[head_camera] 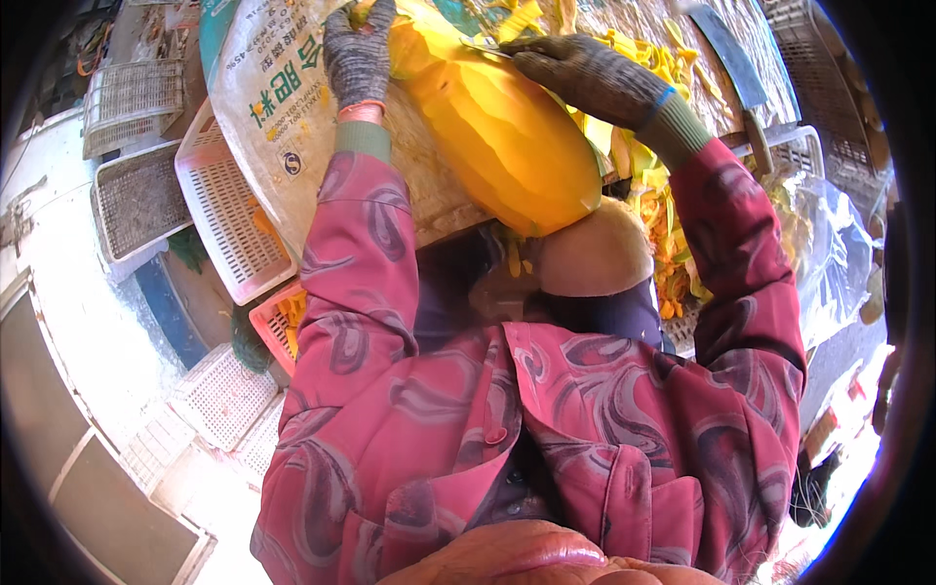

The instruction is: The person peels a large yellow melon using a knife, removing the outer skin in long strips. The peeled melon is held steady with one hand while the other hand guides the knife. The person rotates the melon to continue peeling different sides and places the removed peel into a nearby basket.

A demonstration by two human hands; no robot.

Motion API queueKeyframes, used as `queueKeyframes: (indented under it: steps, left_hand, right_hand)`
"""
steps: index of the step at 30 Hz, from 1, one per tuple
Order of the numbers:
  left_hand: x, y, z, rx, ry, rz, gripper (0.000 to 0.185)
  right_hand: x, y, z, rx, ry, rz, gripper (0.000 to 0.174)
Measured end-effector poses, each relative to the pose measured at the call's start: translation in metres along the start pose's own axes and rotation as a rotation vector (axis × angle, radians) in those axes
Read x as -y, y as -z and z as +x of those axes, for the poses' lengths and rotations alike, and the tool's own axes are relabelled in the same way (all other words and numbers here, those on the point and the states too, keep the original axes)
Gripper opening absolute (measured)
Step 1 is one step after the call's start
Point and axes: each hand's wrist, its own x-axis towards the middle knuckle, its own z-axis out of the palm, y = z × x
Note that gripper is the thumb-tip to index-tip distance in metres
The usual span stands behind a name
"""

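Note:
A large, long pumpkin (504, 139), its visible side mostly pared to yellow-orange flesh with long flat facets, lies slantwise before me. A green patch of rind shows near its lower right end. My left hand (360, 55), in a grey knitted glove, grips the pumpkin's far left end; the fingertips are partly cut off by the frame's top. In a dark, soiled glove, my right hand (585, 77) holds a peeler (484, 47) whose metal head rests against the flesh near the upper part. The peeler's handle is hidden in the glove.
Under the pumpkin lies a printed woven sack (292, 131). Peel strips (651, 55) litter the work surface at right, near a large knife (731, 58). More peel fills a container (669, 270) beside my leg. Plastic crates (238, 212) stand left; a clear plastic bag (830, 248) hangs right.

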Motion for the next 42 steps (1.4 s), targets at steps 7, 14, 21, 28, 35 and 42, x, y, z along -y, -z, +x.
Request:
queueKeyframes:
  steps: [7,14,21,28,35,42]
  left_hand:
    - [0.001,-0.001,0.006,0.029,0.056,0.109,0.070]
    - [0.013,0.006,0.000,0.008,0.074,0.067,0.067]
    - [0.007,0.001,0.000,-0.017,0.019,-0.093,0.056]
    - [0.006,0.000,-0.001,-0.014,0.019,-0.036,0.063]
    - [-0.015,-0.006,-0.013,-0.028,0.051,-0.223,0.041]
    - [-0.003,-0.005,-0.002,0.025,0.048,-0.147,0.043]
  right_hand:
    - [0.116,0.017,-0.099,-0.054,-0.832,0.274,0.041]
    - [0.143,0.002,-0.190,-0.383,-1.045,0.620,0.039]
    - [0.072,0.011,-0.054,-0.163,-0.667,0.318,0.046]
    - [0.050,0.020,0.046,0.147,-0.390,0.041,0.046]
    - [0.085,0.064,-0.066,0.194,-0.695,0.468,0.044]
    - [0.135,0.023,-0.085,-0.036,-0.845,0.190,0.035]
